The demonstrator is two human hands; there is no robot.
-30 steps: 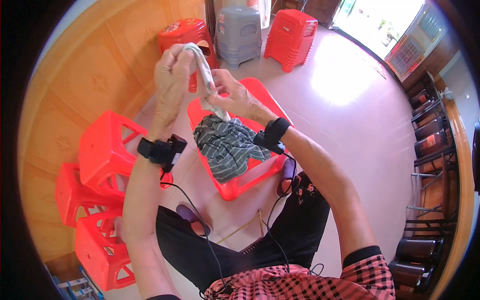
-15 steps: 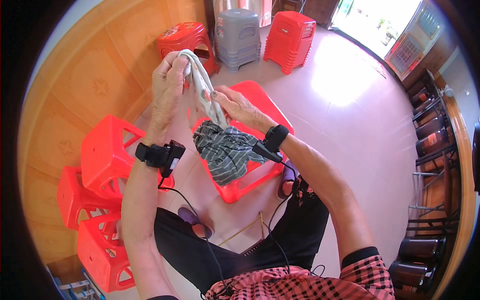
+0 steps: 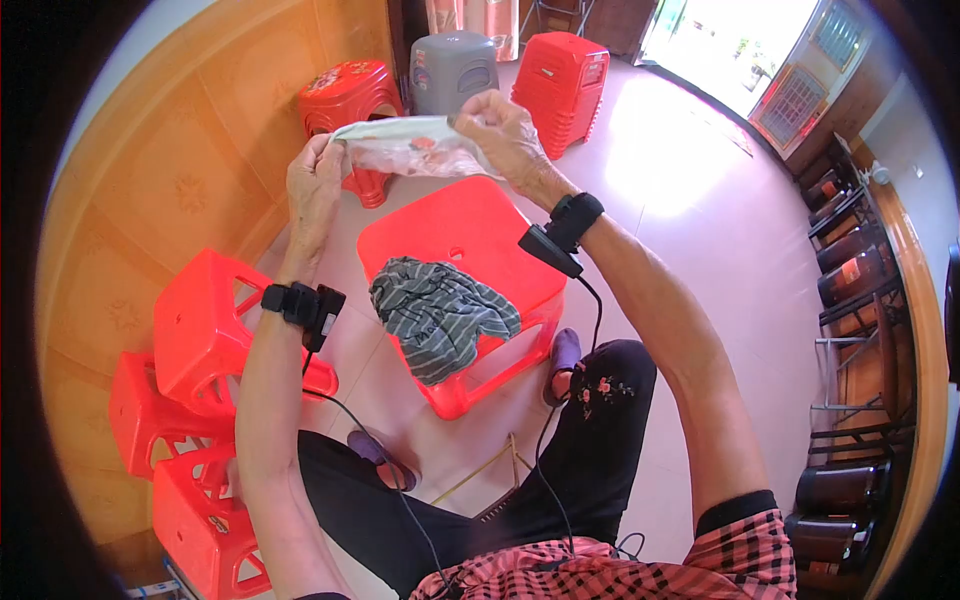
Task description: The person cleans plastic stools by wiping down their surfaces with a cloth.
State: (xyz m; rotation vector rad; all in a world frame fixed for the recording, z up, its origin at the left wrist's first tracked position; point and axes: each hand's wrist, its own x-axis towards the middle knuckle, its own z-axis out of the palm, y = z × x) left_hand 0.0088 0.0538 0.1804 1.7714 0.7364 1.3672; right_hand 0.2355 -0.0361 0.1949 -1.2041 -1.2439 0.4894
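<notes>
The step in hand looks like spreading the white cloth point(image 3: 415, 150), held up between both hands beyond the striped cloth point(image 3: 440, 310), which lies crumpled on the red stool point(image 3: 450, 220); the fingers of the left hand point(image 3: 315, 185) pinch one end, those of the right hand point(image 3: 508, 140) grip the other; any next move seems to call for even tension, since the thin fabric could sag or fold.

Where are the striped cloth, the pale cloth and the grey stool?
Striped cloth point(image 3: 438, 312): head view, on its crumpled middle.
Pale cloth point(image 3: 400, 152): head view, on the stretch between both hands.
Grey stool point(image 3: 453, 72): head view, on its side.
</notes>
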